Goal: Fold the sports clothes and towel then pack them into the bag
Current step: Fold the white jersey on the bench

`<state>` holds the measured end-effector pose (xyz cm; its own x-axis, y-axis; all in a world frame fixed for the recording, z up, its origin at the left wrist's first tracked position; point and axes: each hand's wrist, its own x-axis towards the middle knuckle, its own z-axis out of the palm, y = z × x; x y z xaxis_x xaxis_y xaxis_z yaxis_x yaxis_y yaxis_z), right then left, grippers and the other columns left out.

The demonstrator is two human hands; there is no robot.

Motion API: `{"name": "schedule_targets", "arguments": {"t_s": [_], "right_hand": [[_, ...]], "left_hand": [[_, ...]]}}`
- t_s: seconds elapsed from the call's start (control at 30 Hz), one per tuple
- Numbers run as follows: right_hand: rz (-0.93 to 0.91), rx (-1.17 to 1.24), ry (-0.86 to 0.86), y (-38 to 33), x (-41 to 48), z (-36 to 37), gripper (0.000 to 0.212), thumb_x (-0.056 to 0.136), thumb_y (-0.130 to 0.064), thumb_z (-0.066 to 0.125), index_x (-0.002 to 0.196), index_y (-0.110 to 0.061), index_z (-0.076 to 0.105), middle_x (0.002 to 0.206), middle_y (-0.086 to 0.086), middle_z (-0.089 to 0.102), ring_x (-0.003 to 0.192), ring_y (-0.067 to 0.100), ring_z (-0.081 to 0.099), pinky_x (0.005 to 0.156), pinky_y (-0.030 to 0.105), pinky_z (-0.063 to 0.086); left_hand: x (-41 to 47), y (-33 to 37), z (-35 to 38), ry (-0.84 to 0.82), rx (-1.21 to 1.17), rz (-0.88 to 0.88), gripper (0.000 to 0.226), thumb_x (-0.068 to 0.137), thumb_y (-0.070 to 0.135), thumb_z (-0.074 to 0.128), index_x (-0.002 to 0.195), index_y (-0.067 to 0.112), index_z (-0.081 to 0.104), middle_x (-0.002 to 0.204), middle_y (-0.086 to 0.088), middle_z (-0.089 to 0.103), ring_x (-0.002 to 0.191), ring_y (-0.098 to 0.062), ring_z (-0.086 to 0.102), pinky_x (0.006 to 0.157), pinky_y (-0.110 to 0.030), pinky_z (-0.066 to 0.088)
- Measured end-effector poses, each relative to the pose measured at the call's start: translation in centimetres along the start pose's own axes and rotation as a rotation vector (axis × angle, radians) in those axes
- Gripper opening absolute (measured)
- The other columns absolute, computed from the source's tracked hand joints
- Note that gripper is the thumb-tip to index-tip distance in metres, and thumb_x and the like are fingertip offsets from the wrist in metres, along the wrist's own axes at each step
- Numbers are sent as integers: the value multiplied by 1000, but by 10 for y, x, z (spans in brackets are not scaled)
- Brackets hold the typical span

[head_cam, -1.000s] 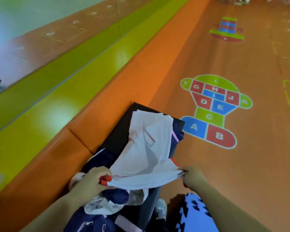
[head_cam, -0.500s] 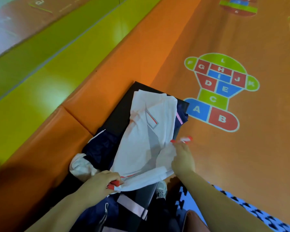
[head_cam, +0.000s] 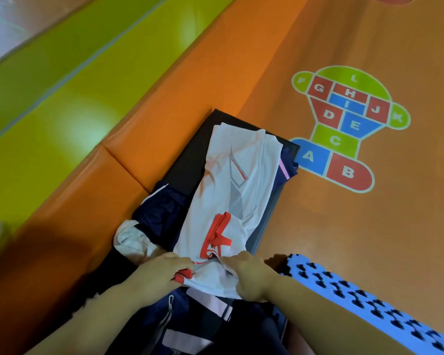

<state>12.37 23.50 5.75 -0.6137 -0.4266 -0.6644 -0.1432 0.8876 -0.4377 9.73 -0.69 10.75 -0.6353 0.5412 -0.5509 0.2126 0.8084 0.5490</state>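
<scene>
White shirt (head_cam: 231, 190) with red trim and a grey-red chest mark lies lengthwise on the dark counter (head_cam: 190, 160), over navy clothing (head_cam: 162, 213). Folded narrow; red collar faces up near the hands. Left hand (head_cam: 162, 272) fingers pinch the red-edged near corner; right hand (head_cam: 249, 275) fingers clamp the near hem.

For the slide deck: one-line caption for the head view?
Both hands, left and right, grip the near edge of a white shirt laid lengthwise over navy clothes.
</scene>
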Motion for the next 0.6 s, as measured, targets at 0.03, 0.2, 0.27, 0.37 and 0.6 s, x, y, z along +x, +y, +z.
{"name": "schedule_targets", "arguments": {"t_s": [0.03, 0.2, 0.27, 0.37, 0.6], "right_hand": [[-4, -21, -21, -3, -2, 3, 78, 76, -18, 55, 143, -33, 19, 135, 9, 41, 120, 33, 38, 96, 48, 33], [-7, -86, 44, -15, -5, 15, 108, 74, -57, 68, 150, -22, 0, 157, 3, 4, 142, 30, 4, 112, 54, 10], [42, -84, 152, -22, -1, 20, 99, 78, -50, 66, 150, -17, 7, 153, 7, 14, 140, 32, 14, 109, 53, 18], [62, -18, 349, -25, 2, 24, 74, 75, -25, 69, 140, -9, 38, 138, 12, 45, 123, 37, 45, 93, 53, 39], [-10, -99, 452, 1, 3, 23, 63, 36, -9, 85, 95, -24, 67, 87, -7, 68, 62, 19, 64, 41, 29, 50]], "left_hand": [[1, -2, 0, 3, 8, -1, 31, 87, 18, 55, 93, 47, 45, 90, 24, 43, 83, 6, 46, 77, -17, 42], [2, -1, 0, 21, -8, 10, 29, 89, 20, 54, 95, 45, 41, 84, 18, 45, 78, 0, 45, 75, -26, 45], [5, 3, -2, 46, -24, 30, 27, 90, 21, 54, 96, 43, 40, 81, 17, 46, 77, 0, 45, 72, -27, 44], [7, 10, -6, 52, -54, 49, 36, 89, 21, 51, 84, 56, 41, 80, 15, 48, 76, -4, 46, 65, -22, 39], [10, 21, -7, 60, 83, 93, 18, 93, 16, 44, 104, 28, 51, 96, 15, 51, 86, -5, 43, 67, -11, 34]]}}
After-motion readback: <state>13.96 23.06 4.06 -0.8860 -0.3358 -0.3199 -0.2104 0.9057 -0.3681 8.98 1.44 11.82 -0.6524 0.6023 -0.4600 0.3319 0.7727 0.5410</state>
